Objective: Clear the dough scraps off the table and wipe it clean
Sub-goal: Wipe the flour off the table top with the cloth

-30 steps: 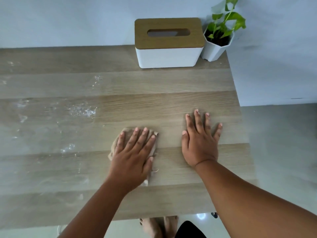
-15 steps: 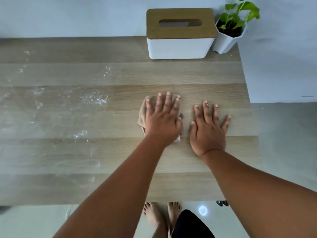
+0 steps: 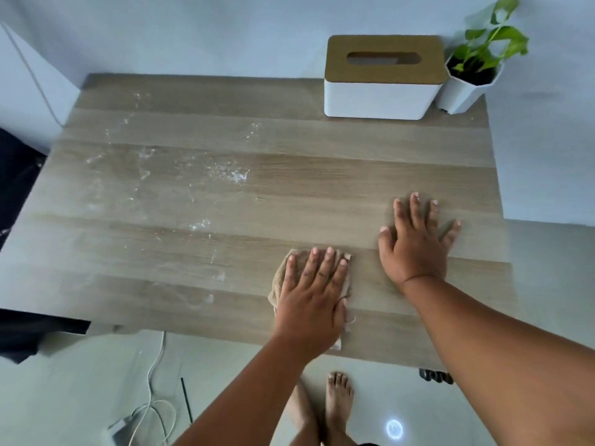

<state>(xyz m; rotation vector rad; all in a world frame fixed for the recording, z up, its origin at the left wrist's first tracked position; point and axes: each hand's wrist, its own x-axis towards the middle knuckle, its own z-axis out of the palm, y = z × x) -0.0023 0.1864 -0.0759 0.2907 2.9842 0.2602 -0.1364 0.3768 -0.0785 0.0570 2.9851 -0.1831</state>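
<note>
Left hand (image 3: pixel 310 296) flat, pressing cloth (image 3: pixel 279 278); right hand (image 3: pixel 415 243) flat, released, on table (image 3: pixel 322 181).
Cloth mostly hidden beneath the palm. Flour residue (image 3: pixel 231 175) lies left of both hands, smeared and faint.

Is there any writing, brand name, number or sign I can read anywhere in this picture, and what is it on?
None can be read.
Tissue box: plain white sides and a plain wooden lid, no label showing.
Plant pot: plain white, no marking.
Cloth under the left hand: no tag in view.
Table: only wood grain and white floury smears.
Glowing round spot on the floor: too blurred to tell whether it is a sign.
</note>
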